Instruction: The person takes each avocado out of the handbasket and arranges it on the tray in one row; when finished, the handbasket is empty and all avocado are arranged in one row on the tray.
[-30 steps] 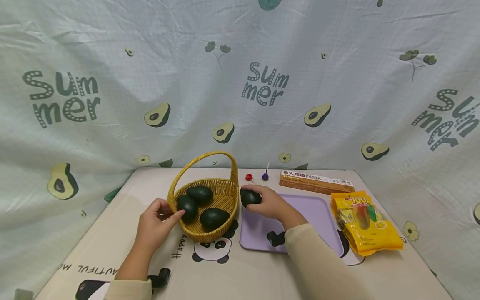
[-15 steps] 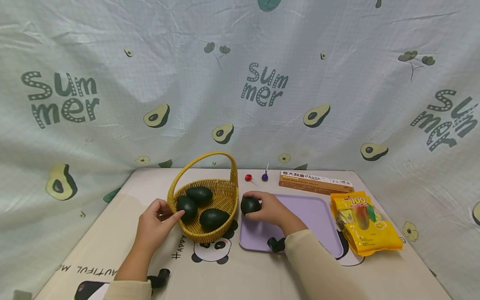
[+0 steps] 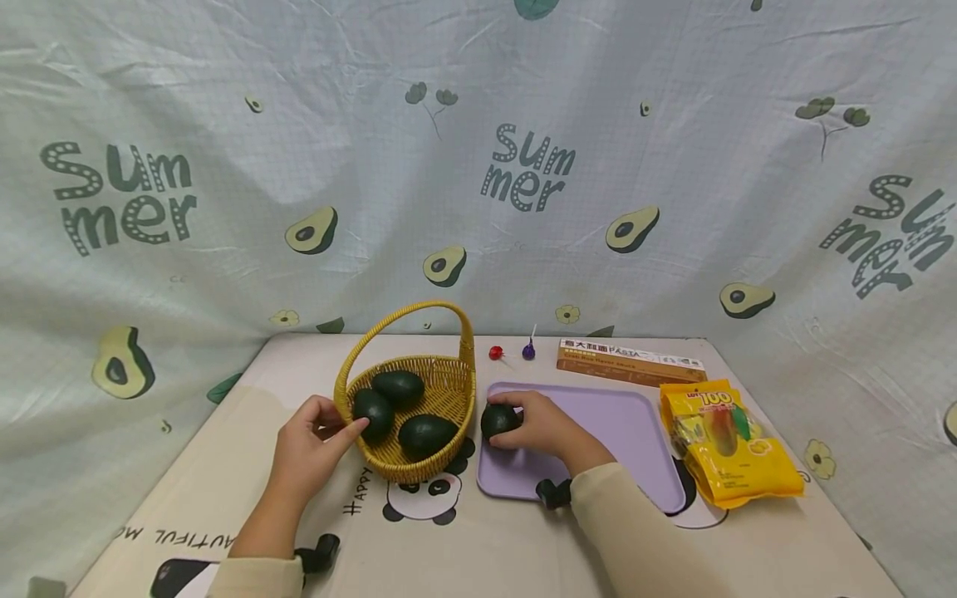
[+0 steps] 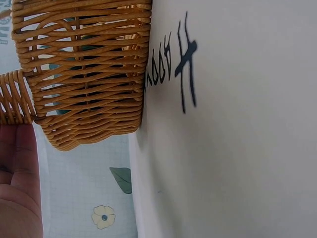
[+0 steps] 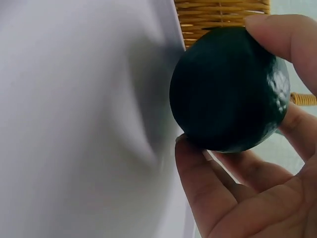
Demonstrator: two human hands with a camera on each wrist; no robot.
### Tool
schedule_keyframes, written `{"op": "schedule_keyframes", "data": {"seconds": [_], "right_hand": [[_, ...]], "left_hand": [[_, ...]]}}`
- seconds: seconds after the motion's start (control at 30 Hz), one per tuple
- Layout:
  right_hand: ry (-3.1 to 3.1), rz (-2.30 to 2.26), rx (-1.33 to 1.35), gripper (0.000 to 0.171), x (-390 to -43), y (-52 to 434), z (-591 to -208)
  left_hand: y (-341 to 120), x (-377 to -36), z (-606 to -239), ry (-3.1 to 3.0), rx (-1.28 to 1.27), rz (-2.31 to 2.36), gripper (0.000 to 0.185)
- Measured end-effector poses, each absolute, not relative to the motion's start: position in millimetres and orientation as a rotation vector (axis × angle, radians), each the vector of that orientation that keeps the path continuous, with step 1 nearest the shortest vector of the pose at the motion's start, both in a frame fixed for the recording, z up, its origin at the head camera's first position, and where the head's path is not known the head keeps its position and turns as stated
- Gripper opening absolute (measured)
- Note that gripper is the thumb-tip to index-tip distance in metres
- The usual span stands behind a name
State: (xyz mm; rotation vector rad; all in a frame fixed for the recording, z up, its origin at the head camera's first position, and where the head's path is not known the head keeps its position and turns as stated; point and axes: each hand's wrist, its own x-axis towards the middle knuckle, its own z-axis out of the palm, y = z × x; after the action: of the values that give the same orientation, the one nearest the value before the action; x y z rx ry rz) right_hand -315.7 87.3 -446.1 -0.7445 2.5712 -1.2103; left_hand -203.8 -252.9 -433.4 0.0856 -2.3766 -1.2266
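Observation:
My right hand (image 3: 532,423) grips a dark green avocado (image 3: 498,420) (image 5: 229,89) just above the left end of the lilac tray (image 3: 620,423). In the right wrist view my fingers (image 5: 282,37) curl round the fruit beside the pale tray surface (image 5: 74,119). My left hand (image 3: 314,444) holds the left rim of the yellow wicker basket (image 3: 441,382) (image 4: 84,74), which contains three more avocados (image 3: 399,386). In the left wrist view only part of my hand (image 4: 17,183) shows against the basket wall.
Behind the tray lie a long pasta box (image 3: 631,362) and two small lollipops (image 3: 512,353). A yellow snack bag (image 3: 728,444) sits right of the tray. A printed cloth backdrop (image 3: 478,166) hangs behind the table (image 3: 478,540).
My right hand has carried the avocado down and slightly toward me, from beside the basket's rim to low over the tray's left end. The left hand and basket have stayed put.

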Motion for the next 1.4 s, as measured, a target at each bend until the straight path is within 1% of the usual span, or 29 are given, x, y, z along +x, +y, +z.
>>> {"op": "schedule_keyframes", "data": {"seconds": [0.3,0.5,0.67,0.97,1.4], "right_hand": [[2.584,-1.204,-0.701,0.071,-312.9,85.6,-449.9],[2.589,-1.153,-0.727,0.074,-312.2,84.9,-447.3],[2.532,-1.184,-0.699,0.072,-311.3,87.6,-443.9],[2.5,-1.234,-0.71,0.063,-311.2,91.9,-443.1],[2.499,-1.281,-0.693,0.069,-311.9,94.2,-442.7]], "left_hand": [[-253.1,-203.4,-433.1,-2.375,0.079,-1.224,0.035],[-253.0,-203.7,-433.3,-2.371,0.076,-1.231,0.034],[-252.9,-204.1,-433.5,-2.366,0.071,-1.235,0.034],[-252.5,-203.4,-433.4,-2.36,0.068,-1.237,0.033],[-251.9,-202.5,-433.4,-2.363,0.089,-1.246,0.034]]}}
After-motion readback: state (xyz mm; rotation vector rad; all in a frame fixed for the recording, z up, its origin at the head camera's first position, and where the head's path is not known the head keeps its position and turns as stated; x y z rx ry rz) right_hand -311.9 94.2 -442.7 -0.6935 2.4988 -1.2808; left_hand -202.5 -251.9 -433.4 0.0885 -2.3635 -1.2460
